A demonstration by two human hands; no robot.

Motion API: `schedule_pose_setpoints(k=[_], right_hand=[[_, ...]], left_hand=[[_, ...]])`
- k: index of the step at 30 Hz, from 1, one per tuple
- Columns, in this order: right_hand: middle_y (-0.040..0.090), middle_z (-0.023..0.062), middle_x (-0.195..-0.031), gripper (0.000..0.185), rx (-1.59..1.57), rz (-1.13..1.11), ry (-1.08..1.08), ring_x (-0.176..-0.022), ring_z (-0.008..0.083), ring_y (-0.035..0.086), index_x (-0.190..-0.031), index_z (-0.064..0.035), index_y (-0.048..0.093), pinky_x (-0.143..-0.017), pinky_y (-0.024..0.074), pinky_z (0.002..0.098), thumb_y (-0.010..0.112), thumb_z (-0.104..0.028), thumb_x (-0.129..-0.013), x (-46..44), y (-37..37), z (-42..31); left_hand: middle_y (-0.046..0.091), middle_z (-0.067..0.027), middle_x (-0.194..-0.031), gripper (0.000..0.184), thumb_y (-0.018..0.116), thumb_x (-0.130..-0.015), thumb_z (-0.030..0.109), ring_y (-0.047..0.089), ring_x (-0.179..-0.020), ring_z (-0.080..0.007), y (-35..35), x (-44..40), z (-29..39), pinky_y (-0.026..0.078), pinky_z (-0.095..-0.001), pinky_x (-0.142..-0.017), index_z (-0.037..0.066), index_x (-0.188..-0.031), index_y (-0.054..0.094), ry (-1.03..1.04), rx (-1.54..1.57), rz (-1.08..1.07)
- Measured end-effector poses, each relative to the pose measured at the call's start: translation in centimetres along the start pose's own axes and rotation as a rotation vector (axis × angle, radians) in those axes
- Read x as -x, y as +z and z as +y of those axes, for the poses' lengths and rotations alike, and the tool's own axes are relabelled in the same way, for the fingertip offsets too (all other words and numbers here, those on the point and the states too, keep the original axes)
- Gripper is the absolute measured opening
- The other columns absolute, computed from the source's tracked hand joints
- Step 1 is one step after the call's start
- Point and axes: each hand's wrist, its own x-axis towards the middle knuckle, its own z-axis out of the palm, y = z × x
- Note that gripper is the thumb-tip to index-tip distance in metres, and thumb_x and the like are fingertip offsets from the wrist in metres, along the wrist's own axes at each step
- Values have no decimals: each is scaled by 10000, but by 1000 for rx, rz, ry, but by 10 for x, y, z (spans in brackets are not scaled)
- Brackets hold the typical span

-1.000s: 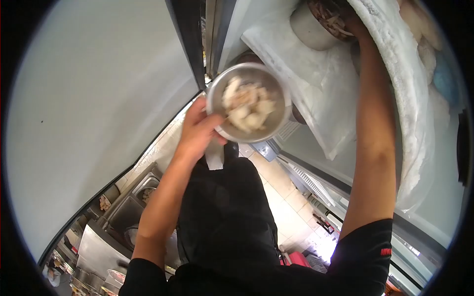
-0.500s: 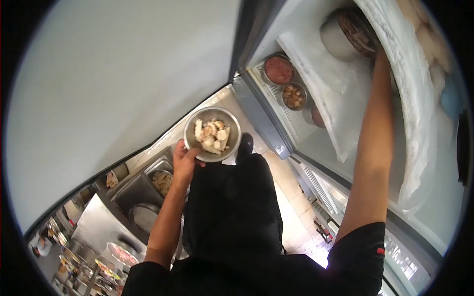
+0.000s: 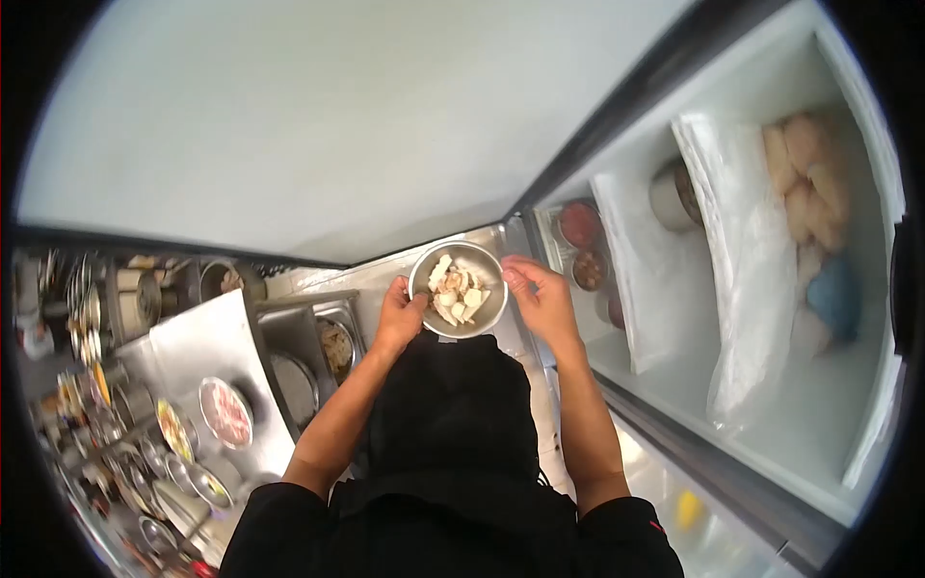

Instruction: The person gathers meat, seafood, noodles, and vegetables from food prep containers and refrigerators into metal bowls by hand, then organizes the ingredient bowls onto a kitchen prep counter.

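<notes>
Held in front of my body is a round metal bowl (image 3: 494, 295) with pale, whitish chunks of food (image 3: 456, 292) in it, some browned; I cannot tell their kind. My left hand (image 3: 400, 318) grips the bowl's left rim, thumb on top and fingers beneath. At the opposite rim is my right hand (image 3: 543, 301), its thumb and fingers closed on the edge. To the right stands the open freezer (image 3: 655, 371) with frosted shelves. Inside it are a metal pot (image 3: 669, 197), a container of red minced food (image 3: 580, 224) and a smaller bowl of brownish pieces (image 3: 587, 271).
The large freezer door (image 3: 318, 125) stands open ahead. At left, a steel counter (image 3: 198, 337) carries a bowl of pinkish food (image 3: 226, 414) and several other dishes. Deeper in the freezer lie pale lumps (image 3: 807, 178) and a blue bag (image 3: 834, 297).
My right hand has come out of the freezer, away from the pot, and taken the bowl's right rim. The bowl has shifted slightly right, and my view has turned.
</notes>
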Motion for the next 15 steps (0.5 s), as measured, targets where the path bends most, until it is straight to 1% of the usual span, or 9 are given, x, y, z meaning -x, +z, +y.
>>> schedule_pose_setpoints(k=[1,4,6,8,10,11,12,13,15], right_hand=[[686,93,-965,207,71,-59,-138,-886,148,623,-1011,11,651,-757,487,275,601,-166,-916,-9,1,-8],[664,159,-960,173,14,-64,-225,-860,276,642,-981,12,653,-766,494,330,615,-128,-887,-47,-1,-56],[660,155,-976,158,15,-189,-417,-878,291,634,-979,3,653,-781,490,342,624,-106,-869,-79,3,-105],[653,149,-996,152,16,-367,-678,-906,303,620,-970,-6,653,-808,481,355,634,-84,-841,-107,18,-159],[641,140,-1019,157,44,-532,-989,-944,311,600,-953,-17,653,-848,468,368,647,-63,-803,-116,42,-213],[633,141,-1027,164,74,-617,-1121,-970,311,584,-943,-18,651,-883,449,384,653,-56,-783,-119,53,-234],[625,141,-1035,173,96,-686,-1254,-996,310,568,-933,-19,649,-918,429,400,659,-50,-763,-127,60,-265],[618,142,-1043,182,122,-732,-1375,-1022,310,552,-923,-20,647,-954,410,416,665,-44,-743,-134,70,-281],[612,150,-1025,209,291,-704,-1577,-1069,310,530,-939,-9,640,-1008,346,457,666,-55,-737,-172,83,-289]], left_hand=[[576,-45,-754,90,506,-842,-1,527,-631,-88,4,3,-3,457,-264,-561,55,-897,463,93,15,53],[590,-53,-810,91,506,-842,-8,550,-731,-102,7,32,8,478,-276,-666,44,-907,471,103,59,183],[600,-55,-837,91,532,-844,4,561,-757,-113,15,57,17,489,-279,-715,35,-919,492,174,124,294],[602,-34,-766,116,557,-872,44,510,-549,-79,28,57,-17,404,-237,-443,54,-978,513,522,67,536],[584,-40,-830,103,561,-843,35,545,-735,-105,41,98,2,480,-272,-671,33,-927,501,332,263,610],[569,-29,-817,100,563,-843,54,524,-725,-95,50,118,9,460,-262,-626,31,-918,500,219,328,640],[556,-35,-766,125,564,-840,71,506,-611,-91,66,141,34,426,-252,-508,33,-930,486,262,383,734],[553,-42,-733,147,569,-834,71,493,-545,-96,75,162,44,409,-252,-457,33,-943,478,212,440,799],[547,-51,-682,184,577,-824,71,475,-454,-106,105,173,58,382,-253,-384,34,-965,465,149,526,970]])
